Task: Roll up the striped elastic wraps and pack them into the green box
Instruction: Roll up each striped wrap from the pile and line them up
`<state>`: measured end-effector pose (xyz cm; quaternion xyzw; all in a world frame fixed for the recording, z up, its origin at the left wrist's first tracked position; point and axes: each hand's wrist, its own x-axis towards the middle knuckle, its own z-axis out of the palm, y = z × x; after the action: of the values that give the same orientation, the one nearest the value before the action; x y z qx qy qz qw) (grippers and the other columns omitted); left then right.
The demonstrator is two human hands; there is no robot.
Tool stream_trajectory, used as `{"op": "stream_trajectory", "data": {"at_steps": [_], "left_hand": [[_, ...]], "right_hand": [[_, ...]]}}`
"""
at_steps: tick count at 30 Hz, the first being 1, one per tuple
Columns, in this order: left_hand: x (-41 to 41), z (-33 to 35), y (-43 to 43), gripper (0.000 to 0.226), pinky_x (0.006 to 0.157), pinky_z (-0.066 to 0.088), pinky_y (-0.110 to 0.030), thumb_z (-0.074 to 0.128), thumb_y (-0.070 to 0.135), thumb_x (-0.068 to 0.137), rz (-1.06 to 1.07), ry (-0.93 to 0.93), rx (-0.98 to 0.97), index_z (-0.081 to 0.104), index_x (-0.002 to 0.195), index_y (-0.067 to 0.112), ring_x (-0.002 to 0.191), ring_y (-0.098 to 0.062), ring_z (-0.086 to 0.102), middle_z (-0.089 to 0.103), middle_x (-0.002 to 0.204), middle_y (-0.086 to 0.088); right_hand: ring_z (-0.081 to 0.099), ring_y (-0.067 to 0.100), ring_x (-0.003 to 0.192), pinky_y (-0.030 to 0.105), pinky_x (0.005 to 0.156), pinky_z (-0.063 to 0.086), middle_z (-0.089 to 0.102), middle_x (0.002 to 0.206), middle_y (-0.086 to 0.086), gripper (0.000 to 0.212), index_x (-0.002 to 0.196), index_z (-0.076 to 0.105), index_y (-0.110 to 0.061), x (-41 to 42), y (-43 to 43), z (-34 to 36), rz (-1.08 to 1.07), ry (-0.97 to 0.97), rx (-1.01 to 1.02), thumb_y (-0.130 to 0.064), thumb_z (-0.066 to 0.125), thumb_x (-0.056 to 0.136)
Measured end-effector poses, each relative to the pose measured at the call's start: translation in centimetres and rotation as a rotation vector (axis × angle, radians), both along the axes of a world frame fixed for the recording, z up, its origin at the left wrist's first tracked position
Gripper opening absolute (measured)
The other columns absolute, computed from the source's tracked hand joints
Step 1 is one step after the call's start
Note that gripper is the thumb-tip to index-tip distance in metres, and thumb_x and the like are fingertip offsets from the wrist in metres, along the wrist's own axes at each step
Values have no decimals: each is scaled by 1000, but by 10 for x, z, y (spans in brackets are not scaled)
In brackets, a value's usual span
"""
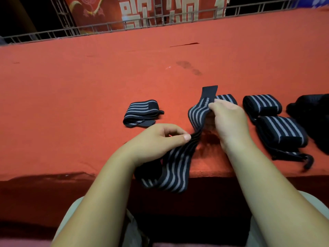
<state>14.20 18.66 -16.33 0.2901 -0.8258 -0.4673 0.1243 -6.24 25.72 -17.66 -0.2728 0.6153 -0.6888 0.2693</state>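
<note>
A red-covered counter (89, 86) fills the middle of the view. Both hands hold one loose wrap (178, 163), dark with grey stripes. The left hand (156, 138) pinches it at mid-length between thumb and curled fingers (186, 137). The right hand (229, 120), at 1 o'clock from the left, grasps it near its plain black tab (210, 91), which points toward 12 o'clock. The wrap's lower part hangs over the counter's near edge toward 6 o'clock, folded on itself.

A rolled wrap (142, 113) lies on the counter at 10 o'clock from the left hand, well apart from the others. A second roll (227, 98) shows partly behind the right hand. At 3 o'clock from the right hand lie a third roll (261, 104) and, just nearer, a fourth roll (283, 132) with a loose strap trailing. A black bundle (311, 111) sits at the right edge. A metal railing (106, 27) and a red banner (160, 9) run along 12 o'clock.
</note>
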Motion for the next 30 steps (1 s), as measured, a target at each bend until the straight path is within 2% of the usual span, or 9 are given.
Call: {"op": "stream_trajectory", "data": {"at_steps": [3,7,12,17,19,22,26,28,30], "left_hand": [[-16,5,6,37,105,53,-30,77,45,98,86,104,-31,69,130,30,116,-8,71,75,121,8],[-35,9,6,48,98,55,-32,72,62,95,215,125,-87,63,133,36,107,-5,71,74,113,9],[-39,9,-1,21,96,56,-30,65,39,106,256,168,-163,80,117,29,100,-2,73,81,103,12],[-36,4,-7,23,72,54,-40,57,22,109,253,275,137,77,112,12,79,-23,65,77,98,-14],[-36,7,-3,25,65,61,-32,53,12,110,264,344,329,75,123,13,79,-18,72,80,106,-14],[-34,9,0,37,46,55,-23,50,0,109,278,464,540,67,136,17,65,-14,72,79,102,-12],[-30,7,-1,49,48,57,-24,49,-1,107,273,483,572,65,140,31,82,-24,69,79,118,-18],[-29,9,4,39,41,53,-23,50,4,110,293,461,558,65,139,25,64,-16,68,79,97,-7],[-29,11,9,30,39,50,-22,51,11,113,325,447,524,67,136,19,55,-14,68,76,89,0]], "right_hand": [[78,26,67,34,59,53,82,87,6,24,95,74,-7,3,2,3,83,51,41,-11,51,97],[71,16,59,35,61,56,79,81,1,27,98,79,-20,9,4,8,156,64,-16,-12,54,107],[74,22,72,37,70,59,83,105,9,26,129,75,-19,5,9,8,308,19,-38,-23,55,113],[70,18,78,33,72,56,83,104,10,24,121,76,-17,-3,10,6,290,-15,-37,-25,55,112],[69,16,81,34,73,58,83,102,6,19,111,80,-18,-5,10,2,246,40,-3,-25,62,107],[73,15,77,45,72,65,81,97,1,20,102,78,-21,-7,11,-3,202,198,120,-41,73,98],[73,21,73,49,70,65,79,86,10,29,104,79,-20,-2,15,-6,304,179,184,-47,73,99],[72,23,75,41,62,62,79,96,19,20,105,79,-18,1,15,-4,318,148,135,-36,72,102],[73,25,80,43,67,61,79,103,19,13,107,78,-18,2,16,-3,329,119,91,-28,71,104]]}}
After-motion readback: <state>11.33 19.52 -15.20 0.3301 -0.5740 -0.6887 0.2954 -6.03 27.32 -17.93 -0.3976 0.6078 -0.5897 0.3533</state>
